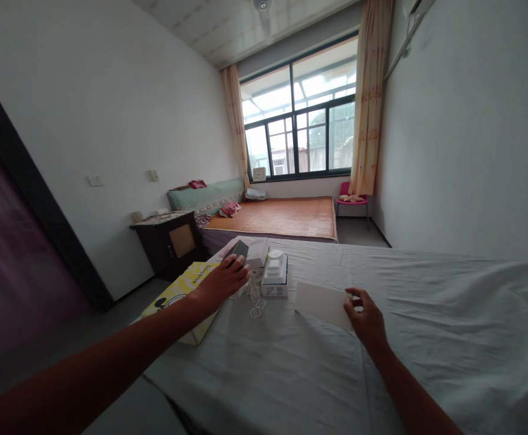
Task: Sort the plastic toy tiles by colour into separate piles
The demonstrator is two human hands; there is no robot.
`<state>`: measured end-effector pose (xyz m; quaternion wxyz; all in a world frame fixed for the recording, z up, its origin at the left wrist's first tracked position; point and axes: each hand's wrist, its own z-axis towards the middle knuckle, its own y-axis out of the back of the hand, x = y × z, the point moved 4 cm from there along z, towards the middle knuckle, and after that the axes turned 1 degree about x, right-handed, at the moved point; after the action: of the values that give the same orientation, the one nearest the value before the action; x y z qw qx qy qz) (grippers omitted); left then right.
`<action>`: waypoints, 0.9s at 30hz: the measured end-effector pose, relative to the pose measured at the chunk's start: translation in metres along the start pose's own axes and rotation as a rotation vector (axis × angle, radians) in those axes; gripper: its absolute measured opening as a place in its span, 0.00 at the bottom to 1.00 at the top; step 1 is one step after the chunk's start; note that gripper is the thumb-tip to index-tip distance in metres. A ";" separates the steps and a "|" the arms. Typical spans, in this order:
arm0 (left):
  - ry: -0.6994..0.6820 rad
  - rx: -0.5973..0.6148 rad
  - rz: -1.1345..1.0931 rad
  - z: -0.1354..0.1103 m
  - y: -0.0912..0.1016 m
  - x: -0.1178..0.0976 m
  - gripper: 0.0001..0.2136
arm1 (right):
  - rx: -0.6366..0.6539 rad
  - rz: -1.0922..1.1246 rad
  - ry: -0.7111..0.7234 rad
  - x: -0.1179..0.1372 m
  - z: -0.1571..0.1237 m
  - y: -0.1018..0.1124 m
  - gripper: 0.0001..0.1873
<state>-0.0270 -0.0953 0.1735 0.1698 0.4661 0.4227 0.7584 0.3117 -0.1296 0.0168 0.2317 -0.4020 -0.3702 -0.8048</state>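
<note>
My right hand (pixel 367 316) pinches the right edge of a flat white rectangular card (pixel 321 302) between thumb and fingers, just over the cloth. With fingers stretched out, my left hand (pixel 224 279) reaches across the yellow and white printed box (pixel 177 290). Its fingertips are close to a dark flat box (pixel 240 248); I cannot tell whether they touch. Beside that stands a white box (pixel 257 254). A white rounded device (pixel 275 266) rests on top of a small box (pixel 275 289). Several small printed paper pieces (pixel 255 312) lie between my hands.
A pale wrinkled cloth (pixel 449 320) covers the surface in front of me. Beyond it is a bed (pixel 291 217) below the window. A dark cabinet (pixel 168 244) stands to the left of the bed, and a pink chair (pixel 353 196) to its right.
</note>
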 end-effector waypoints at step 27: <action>0.652 -0.528 -0.457 0.000 -0.015 -0.113 0.38 | 0.055 -0.272 1.086 0.201 -0.095 -0.001 0.14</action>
<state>0.0283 -0.1602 0.0982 0.3032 0.0401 0.3385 0.8899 0.1512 -0.2180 0.1428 0.2934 0.1276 -0.2670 -0.9090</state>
